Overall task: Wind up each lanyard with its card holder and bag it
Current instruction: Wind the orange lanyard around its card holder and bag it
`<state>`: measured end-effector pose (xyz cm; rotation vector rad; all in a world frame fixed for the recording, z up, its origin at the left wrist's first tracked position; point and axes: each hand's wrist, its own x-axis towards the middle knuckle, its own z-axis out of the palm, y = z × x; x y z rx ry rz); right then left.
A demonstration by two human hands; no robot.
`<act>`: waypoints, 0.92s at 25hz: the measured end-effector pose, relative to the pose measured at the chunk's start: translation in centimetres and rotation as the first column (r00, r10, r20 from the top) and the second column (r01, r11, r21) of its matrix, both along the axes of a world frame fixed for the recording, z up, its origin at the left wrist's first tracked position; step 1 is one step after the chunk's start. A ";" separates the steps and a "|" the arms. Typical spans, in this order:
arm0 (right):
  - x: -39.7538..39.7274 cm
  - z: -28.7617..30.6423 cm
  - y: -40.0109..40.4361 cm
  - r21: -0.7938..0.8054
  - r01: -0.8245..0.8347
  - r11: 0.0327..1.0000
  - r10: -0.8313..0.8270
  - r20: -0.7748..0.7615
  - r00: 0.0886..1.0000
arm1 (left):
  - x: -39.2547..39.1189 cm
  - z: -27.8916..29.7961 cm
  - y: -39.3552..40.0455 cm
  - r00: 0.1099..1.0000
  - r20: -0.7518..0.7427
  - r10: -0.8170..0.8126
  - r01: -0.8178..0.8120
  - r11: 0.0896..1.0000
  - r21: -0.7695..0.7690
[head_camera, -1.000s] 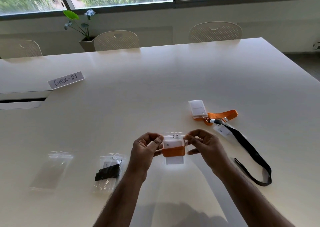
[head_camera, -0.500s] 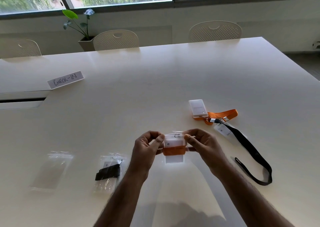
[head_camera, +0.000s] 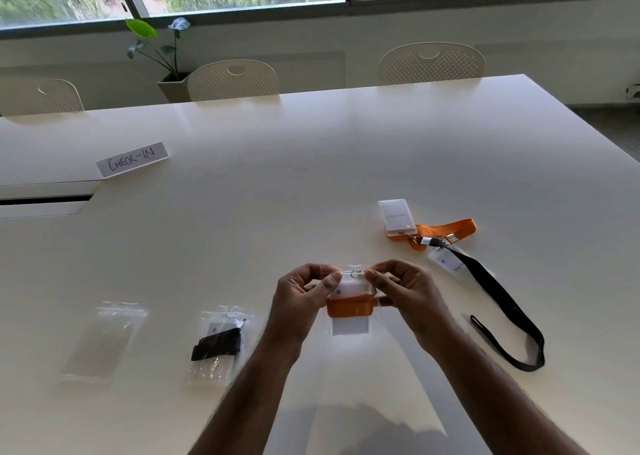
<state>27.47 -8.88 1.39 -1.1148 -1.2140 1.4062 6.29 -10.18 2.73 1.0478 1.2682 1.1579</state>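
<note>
Both hands hold one clear bag (head_camera: 349,302) above the near middle of the white bench (head_camera: 311,184). The left hand (head_camera: 301,302) pinches its top left corner and the right hand (head_camera: 408,295) pinches its top right corner, fingers (head_camera: 375,278) curled onto the plastic at the mouth. The bag hangs upright, long axis running far to near, mouth toward the far side. Inside sits a card holder wrapped crosswise by an orange lanyard (head_camera: 349,307), the wrap's band running left to right, with a metal clip at the top.

Three bags show in all. A second, filled bag (head_camera: 221,345) lies flat to the left of the left forearm, holding a card bound by a black lanyard, its long axis also far to near. A third, empty bag (head_camera: 104,340) lies further left.

Two loose lanyards lie to the right: an orange one (head_camera: 446,229) with its card holder (head_camera: 396,217) at the far left end, strap running right, and a black one (head_camera: 498,302) trailing from its card holder (head_camera: 446,262) toward the near right, looping back.

A CHECK-IN sign (head_camera: 131,160) sits far left.
</note>
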 end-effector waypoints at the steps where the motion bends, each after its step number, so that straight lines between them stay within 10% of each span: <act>1: 0.0 0.0 0.0 -0.005 -0.001 1.000 0.001 0.000 1.000 | 0.0 -0.1 0.1 1.000 0.014 0.006 -0.006 1.000 -0.015; 23: -0.8 0.1 -0.5 -0.016 -0.006 1.000 0.007 0.063 0.998 | 0.5 -1.0 0.2 0.999 -0.041 -0.029 0.026 0.997 -0.071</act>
